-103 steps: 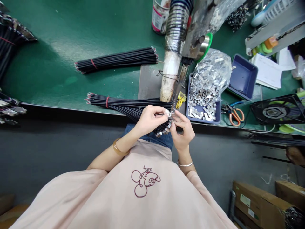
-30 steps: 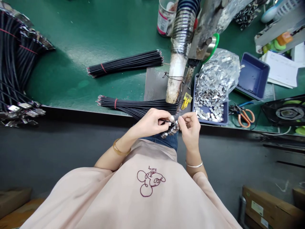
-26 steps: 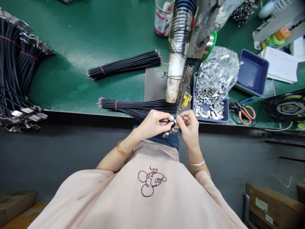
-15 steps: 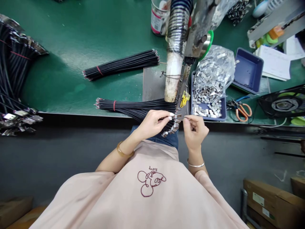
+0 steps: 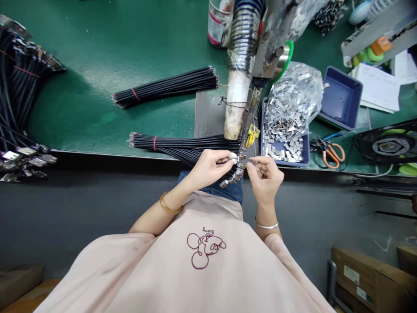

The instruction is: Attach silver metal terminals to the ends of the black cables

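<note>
At the table's front edge, my left hand (image 5: 211, 167) is closed in a pinch on a black cable (image 5: 223, 162). A small metal connector piece (image 5: 241, 158) shows just beyond its fingertips. My right hand (image 5: 266, 178) faces it, thumb and forefinger pinched at the same spot; what they hold is too small to make out. Below my left hand, metal cable ends (image 5: 233, 177) fan out over the edge. They belong to a black cable bundle (image 5: 182, 142) with a red tie. The tip of an upright metal tool (image 5: 250, 115) comes down just above the fingertips.
A blue tray (image 5: 306, 150) of small metal shells and a plastic bag (image 5: 295, 95) stand right of the hands. Further right lie orange-handled pliers (image 5: 332, 155) and a fan (image 5: 391, 141). A wrapped hose (image 5: 239, 82) hangs overhead. Another cable bundle (image 5: 166, 87) lies behind.
My right hand has moved slightly left, bringing its fingertips closer to my left hand's. My left hand keeps its pinch in nearly the same place.
</note>
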`<state>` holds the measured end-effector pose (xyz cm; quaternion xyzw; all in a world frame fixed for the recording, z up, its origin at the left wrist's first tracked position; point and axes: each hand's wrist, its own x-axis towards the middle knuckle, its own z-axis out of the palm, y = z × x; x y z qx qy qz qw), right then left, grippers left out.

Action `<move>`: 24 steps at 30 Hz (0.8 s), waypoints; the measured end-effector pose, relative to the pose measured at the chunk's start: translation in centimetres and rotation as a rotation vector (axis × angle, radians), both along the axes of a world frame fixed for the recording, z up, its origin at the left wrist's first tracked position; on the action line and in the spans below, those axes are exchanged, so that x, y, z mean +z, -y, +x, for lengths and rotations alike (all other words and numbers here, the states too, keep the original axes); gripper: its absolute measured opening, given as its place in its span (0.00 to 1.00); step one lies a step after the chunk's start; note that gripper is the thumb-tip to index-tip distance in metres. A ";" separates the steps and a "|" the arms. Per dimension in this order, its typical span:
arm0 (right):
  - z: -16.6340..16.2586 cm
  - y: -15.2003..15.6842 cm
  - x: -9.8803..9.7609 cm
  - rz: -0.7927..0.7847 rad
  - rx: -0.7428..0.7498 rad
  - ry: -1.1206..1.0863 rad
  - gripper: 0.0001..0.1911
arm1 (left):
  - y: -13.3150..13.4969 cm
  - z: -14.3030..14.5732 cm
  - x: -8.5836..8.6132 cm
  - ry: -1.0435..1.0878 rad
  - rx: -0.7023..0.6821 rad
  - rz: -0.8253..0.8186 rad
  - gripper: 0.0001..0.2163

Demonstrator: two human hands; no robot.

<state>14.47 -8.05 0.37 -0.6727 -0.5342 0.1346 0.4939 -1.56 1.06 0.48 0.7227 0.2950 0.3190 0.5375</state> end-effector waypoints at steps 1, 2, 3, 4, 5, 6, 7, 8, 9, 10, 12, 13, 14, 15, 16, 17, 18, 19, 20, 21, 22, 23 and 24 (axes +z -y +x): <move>-0.1 0.0 0.0 0.012 0.021 0.061 0.06 | 0.0 0.0 0.0 -0.002 -0.010 -0.008 0.10; -0.2 0.0 -0.1 0.016 0.051 0.119 0.06 | -0.1 -0.1 0.1 -0.005 -0.021 -0.013 0.11; -0.3 -0.1 -0.2 0.016 0.076 0.159 0.05 | -0.1 -0.1 0.1 -0.008 -0.029 -0.013 0.12; -0.4 -0.2 -0.4 0.012 0.096 0.176 0.04 | -0.2 -0.2 0.1 -0.010 -0.036 -0.009 0.12; -0.5 -0.3 -0.5 0.002 0.114 0.163 0.04 | -0.2 -0.2 0.1 -0.010 -0.045 -0.004 0.11; -0.6 -0.4 -0.6 -0.017 0.131 0.122 0.05 | -0.2 -0.3 0.1 -0.010 -0.056 -0.002 0.11; -0.6 -0.4 -0.6 -0.042 0.149 0.062 0.06 | -0.2 -0.3 0.1 -0.010 -0.065 -0.002 0.10; -0.6 -0.5 -0.6 -0.071 0.163 -0.008 0.06 | -0.2 -0.3 0.1 -0.011 -0.073 -0.008 0.10; -0.5 -0.5 -0.6 -0.093 0.162 -0.075 0.08 | -0.1 -0.3 0.1 -0.012 -0.073 -0.019 0.10; -0.4 -0.5 -0.5 -0.101 0.139 -0.131 0.09 | -0.1 -0.3 0.1 -0.013 -0.065 -0.033 0.09; -0.2 -0.3 -0.3 -0.047 0.045 -0.204 0.10 | 0.2 -0.1 0.1 -0.009 -0.022 -0.059 0.09; -0.1 -0.2 -0.2 0.010 -0.004 -0.226 0.09 | 0.3 0.1 0.1 -0.007 0.005 -0.068 0.09; -0.1 -0.1 -0.1 0.076 -0.048 -0.241 0.09 | 0.4 0.2 0.1 -0.003 0.035 -0.077 0.08; -0.1 0.0 -0.1 0.136 -0.081 -0.247 0.08 | 0.4 0.4 0.1 0.003 0.063 -0.086 0.08; -0.1 0.1 -0.1 0.180 -0.104 -0.241 0.09 | 0.5 0.5 0.1 0.009 0.085 -0.097 0.08; -0.2 0.2 -0.2 0.203 -0.118 -0.220 0.08 | 0.5 0.7 0.2 0.015 0.101 -0.112 0.08; -0.3 0.2 -0.3 0.206 -0.123 -0.188 0.07 | 0.5 0.8 0.2 0.021 0.111 -0.128 0.08; -0.4 0.2 -0.4 0.197 -0.116 -0.147 0.05 | 0.5 0.9 0.2 0.026 0.114 -0.143 0.08; -0.4 0.1 -0.6 0.185 -0.093 -0.099 0.04 | 0.4 1.0 0.2 0.028 0.116 -0.151 0.08; -0.5 0.0 -0.7 0.177 -0.058 -0.047 0.02 | 0.3 1.0 0.2 0.027 0.114 -0.155 0.08; -0.6 -0.1 -0.8 0.175 -0.020 0.006 0.01 | 0.3 1.1 0.2 0.025 0.117 -0.155 0.08; -0.6 -0.3 -0.9 0.181 0.015 0.059 0.01 | 0.2 1.2 0.2 0.023 0.122 -0.155 0.08; -0.6 -0.5 -1.0 0.190 0.041 0.107 0.02 | 0.2 1.3 0.2 0.023 0.130 -0.156 0.08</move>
